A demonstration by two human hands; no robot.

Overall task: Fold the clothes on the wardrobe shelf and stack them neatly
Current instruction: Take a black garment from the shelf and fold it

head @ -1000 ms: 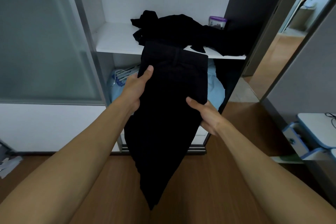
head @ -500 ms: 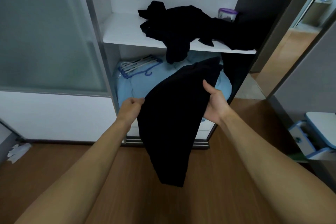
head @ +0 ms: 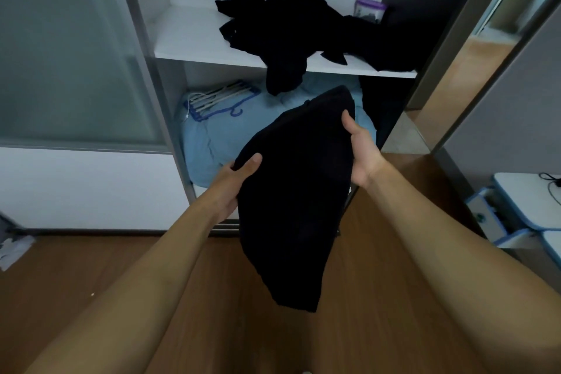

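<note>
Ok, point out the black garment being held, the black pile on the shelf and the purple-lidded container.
Held black garment (head: 294,197): head view, middle of the hanging cloth.
Black clothes pile (head: 288,24): head view, centre of the heap.
Purple-lidded container (head: 368,11): head view, its clear front wall.

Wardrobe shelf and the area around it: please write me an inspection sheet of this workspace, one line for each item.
Surface: white shelf, left part bare, right part under clothes.
Job's things: unfolded pile of black clothes on the shelf, one part hanging over its front edge; one black garment held in the air below the shelf.
Clutter: purple-lidded container at the shelf's back; hangers on blue bedding in the lower compartment.
Hands: left hand and right hand each grip one side of the garment, thumbs in front.
Cables: one black cable on the desk at right.
Surroundings: wooden floor, frosted sliding door.
</note>
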